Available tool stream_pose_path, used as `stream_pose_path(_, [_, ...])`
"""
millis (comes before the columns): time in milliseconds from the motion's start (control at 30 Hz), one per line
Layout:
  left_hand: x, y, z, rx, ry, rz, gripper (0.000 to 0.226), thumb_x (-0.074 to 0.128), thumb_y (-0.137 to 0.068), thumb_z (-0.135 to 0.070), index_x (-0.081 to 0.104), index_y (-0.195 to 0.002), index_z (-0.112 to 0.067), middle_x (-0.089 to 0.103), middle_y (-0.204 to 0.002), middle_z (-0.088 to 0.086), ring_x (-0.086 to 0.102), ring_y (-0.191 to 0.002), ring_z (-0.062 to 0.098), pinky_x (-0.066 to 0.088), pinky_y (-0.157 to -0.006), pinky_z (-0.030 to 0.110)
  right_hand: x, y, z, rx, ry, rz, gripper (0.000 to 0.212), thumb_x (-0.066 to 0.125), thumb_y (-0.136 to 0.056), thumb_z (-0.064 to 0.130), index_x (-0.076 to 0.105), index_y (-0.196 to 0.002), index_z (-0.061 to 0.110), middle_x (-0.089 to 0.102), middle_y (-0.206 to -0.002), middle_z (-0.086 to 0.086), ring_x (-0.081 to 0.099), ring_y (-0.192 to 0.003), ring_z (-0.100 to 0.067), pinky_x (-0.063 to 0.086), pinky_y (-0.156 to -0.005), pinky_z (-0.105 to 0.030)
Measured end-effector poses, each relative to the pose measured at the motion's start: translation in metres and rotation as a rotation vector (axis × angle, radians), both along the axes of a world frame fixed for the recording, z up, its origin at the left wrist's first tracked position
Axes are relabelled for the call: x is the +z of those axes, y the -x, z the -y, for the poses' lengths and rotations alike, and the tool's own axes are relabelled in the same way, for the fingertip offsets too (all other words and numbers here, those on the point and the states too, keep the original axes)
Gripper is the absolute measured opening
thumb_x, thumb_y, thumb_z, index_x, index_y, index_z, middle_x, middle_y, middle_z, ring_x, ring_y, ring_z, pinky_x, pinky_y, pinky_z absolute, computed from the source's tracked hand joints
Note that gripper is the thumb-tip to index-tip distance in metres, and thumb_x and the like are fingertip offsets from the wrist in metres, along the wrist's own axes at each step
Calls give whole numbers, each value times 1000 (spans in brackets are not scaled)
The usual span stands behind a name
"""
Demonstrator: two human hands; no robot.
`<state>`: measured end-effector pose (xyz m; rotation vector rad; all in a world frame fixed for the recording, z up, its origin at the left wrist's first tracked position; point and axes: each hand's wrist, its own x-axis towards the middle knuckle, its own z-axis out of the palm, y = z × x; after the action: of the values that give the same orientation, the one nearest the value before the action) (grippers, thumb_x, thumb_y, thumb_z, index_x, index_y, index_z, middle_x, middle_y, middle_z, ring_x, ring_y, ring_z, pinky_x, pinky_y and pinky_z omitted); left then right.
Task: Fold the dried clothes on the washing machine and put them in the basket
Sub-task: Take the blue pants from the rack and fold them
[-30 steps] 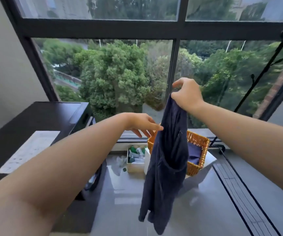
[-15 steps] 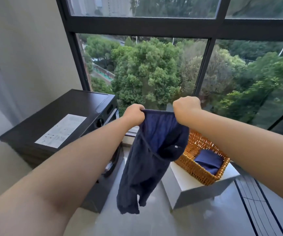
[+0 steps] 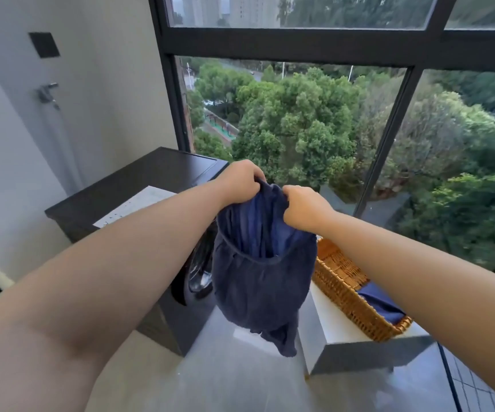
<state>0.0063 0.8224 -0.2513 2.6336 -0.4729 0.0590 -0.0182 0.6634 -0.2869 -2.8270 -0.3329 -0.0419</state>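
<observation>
While hands (image 3: 240,182) (image 3: 305,208) grip garment (image 3: 261,281), basket (image 3: 340,285) near

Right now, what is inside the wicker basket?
A folded dark blue cloth lies inside the wicker basket. The right forearm and the hanging navy garment cover part of it, so the rest is hidden.

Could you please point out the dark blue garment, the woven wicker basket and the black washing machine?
dark blue garment (image 3: 258,292), head view, hanging front
woven wicker basket (image 3: 365,316), head view, woven wall
black washing machine (image 3: 151,176), head view, top panel

Navy garment (image 3: 258,263) hangs bunched — wicker basket (image 3: 347,289) holds folded cloth (image 3: 380,301).
</observation>
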Motion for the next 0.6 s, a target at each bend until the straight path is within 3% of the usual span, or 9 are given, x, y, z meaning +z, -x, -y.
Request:
stream_pose_path(67, [0,1,-9,9,-39,18,33,46,-85,2,73,-100,-9,70,-105,9,59,-106,24,47,-87,30,2,3,-11,-3,82,-41,18,52,-84,32,52,-88,14,52,-84,-1,53,-80,-27,37,-63,-30])
stream_pose_path(133, [1,3,-22,23,-73,2,29,51,-83,1,74,-98,-10,71,-101,8,61,-102,23,48,-83,30,4,6,-22,-10,231,23,27,50,-86,38,60,-91,14,58,-85,-2,57,-80,-28,39,-64,-29])
stream_pose_path(267, [3,13,-63,64,-305,-8,19,65,-81,-10,73,-97,-13,62,-85,3,59,-94,25,40,-68,26,14,9,-44,-85,358,166,13,48,-90,18,59,-87,10,65,-98,-9,62,-91,-31,40,-66,-29])
stream_pose_path(433, [-7,30,-148,314,-390,63,28,52,-81,0,71,-97,-15,63,-99,8,60,-94,33,42,-68,31,29,12,-104,-104,516,185,20,50,-87,1,63,-98,10,66,-102,-8,63,-95,-29,39,-63,-30])
stream_pose_path(600, [-19,37,-239,488,-472,49,27,51,-79,4,67,-96,-11,64,-103,12,61,-95,34,41,-68,32,32,3,-179,-78,548,154,22,51,-86,0,62,-100,12,65,-106,-6,61,-97,-27,38,-65,-30])
